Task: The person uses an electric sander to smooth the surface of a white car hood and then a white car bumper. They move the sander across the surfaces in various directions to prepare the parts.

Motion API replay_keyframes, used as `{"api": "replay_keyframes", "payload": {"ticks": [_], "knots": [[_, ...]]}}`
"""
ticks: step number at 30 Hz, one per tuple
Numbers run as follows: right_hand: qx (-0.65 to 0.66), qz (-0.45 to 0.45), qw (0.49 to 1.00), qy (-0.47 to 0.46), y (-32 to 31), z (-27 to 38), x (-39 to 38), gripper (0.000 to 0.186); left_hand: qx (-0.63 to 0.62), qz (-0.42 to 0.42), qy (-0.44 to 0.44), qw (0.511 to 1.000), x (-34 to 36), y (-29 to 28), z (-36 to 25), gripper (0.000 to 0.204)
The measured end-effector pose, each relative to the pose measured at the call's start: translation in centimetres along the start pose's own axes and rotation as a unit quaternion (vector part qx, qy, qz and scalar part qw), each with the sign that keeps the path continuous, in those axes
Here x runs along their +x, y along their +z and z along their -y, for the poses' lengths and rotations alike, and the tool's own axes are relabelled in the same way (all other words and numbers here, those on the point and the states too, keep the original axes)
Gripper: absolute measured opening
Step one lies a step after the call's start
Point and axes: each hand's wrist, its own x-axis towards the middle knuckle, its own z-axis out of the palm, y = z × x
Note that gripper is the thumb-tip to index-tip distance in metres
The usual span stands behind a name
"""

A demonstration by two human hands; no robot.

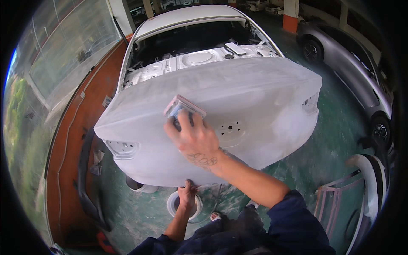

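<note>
A car trunk lid (pixel 263 100) in dull grey-white, with cloudy patches, spans the middle of the view. My right hand (pixel 193 135) reaches across it, fingers closed around a sanding block (pixel 180 107) with a pinkish edge. The block lies against the lid's upper left part, just below its ridge. Down at the lower edge, my left hand (pixel 187 194) grips the lid; its thumb rests on the edge and its other fingers are largely hidden. Several small holes mark the lid right of my right wrist.
Behind the lid stands the stripped white car body (pixel 182 21). A white bucket (pixel 173 204) sits below my left hand, another container (pixel 140 185) left of it. A dark bumper (pixel 87 178) leans by the orange wall (pixel 68 148). At right are a silver car (pixel 346 59) and a rack (pixel 331 204).
</note>
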Motion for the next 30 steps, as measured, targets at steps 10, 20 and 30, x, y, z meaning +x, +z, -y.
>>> {"api": "replay_keyframes", "payload": {"ticks": [10, 20, 30], "knots": [[0.008, 0.001, 1.0, -0.009, 0.4, -1.0, -3.4, 0.025, 0.004, 0.001, 0.006, 1.0, -1.3, 1.7, -2.1, 0.052], [-0.048, -0.04, 0.993, 0.102, -3.9, -13.2, -8.2, 0.046, 0.004, 0.022, 0.025, 0.999, -1.9, 2.4, -2.2, 0.056], [0.01, 0.025, 0.996, -0.081, 1.2, 1.9, -2.5, 0.016, 0.003, 0.01, 0.007, 1.0, -1.8, 2.9, -2.9, 0.05]]}}
